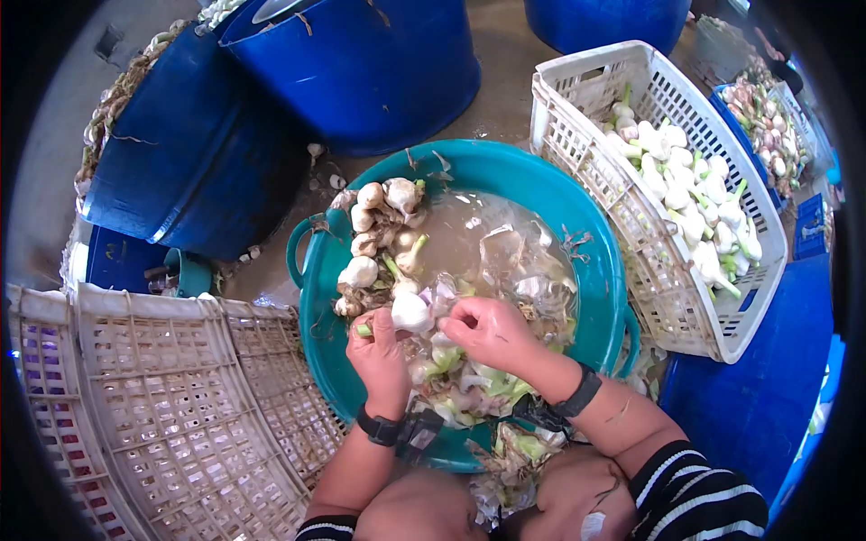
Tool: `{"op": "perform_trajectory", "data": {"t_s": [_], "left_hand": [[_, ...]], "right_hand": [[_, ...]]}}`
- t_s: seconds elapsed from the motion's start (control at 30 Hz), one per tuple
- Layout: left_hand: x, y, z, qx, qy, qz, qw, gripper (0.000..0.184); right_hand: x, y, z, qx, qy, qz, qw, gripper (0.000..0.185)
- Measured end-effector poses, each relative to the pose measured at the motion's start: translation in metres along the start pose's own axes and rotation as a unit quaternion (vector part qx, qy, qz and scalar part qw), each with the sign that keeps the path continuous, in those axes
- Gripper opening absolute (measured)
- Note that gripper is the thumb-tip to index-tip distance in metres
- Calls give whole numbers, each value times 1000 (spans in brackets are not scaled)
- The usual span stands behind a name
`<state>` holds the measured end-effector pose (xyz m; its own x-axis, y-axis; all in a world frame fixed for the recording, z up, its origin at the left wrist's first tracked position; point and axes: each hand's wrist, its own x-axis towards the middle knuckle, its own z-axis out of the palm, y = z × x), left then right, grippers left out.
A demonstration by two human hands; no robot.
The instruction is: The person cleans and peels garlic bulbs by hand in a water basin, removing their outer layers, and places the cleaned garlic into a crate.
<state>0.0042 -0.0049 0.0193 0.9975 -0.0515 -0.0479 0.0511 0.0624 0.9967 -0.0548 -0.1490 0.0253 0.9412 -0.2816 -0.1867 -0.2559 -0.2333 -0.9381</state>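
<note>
My left hand is closed around the green stem of a white garlic bulb, which sticks out to the right of the fingers. Just right of the bulb is my right hand, its thumb and fingers curled together; whatever they pinch is hidden. Both hands are over a teal tub of murky water. Brownish unpeeled garlic bulbs are heaped along its left side. Wet garlic skins float at the right, and more green and white peelings lie below my hands.
At the right stands a white plastic crate holding many clean garlic bulbs. Another white crate is at the lower left. Large blue barrels stand behind the tub. Farther right is a heap of pinkish garlic.
</note>
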Motion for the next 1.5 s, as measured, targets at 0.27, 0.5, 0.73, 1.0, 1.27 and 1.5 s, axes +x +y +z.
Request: {"op": "perform_trajectory", "data": {"t_s": [0.27,0.5,0.73,1.0,1.27,1.5], "left_hand": [[1,5,-1,-31,46,-32,998,19],[0,1,3,34,23,-22,999,20],[24,8,-22,-106,87,-190,972,24],[29,14,21,6,-88,-16,996,16],[78,-107,-15,667,-221,250,666,42],[13,7,12,-69,-229,-158,958,32]], "right_hand": [[10,19,4,-86,41,-72,993,17],[2,-19,-2,-2,24,-42,999,22],[0,54,-19,-305,-18,-111,946,37],[18,23,-36,624,-224,134,737,64],[22,24,-61,439,-178,89,876,53],[10,26,-14,-155,-57,-212,963,20]]}}
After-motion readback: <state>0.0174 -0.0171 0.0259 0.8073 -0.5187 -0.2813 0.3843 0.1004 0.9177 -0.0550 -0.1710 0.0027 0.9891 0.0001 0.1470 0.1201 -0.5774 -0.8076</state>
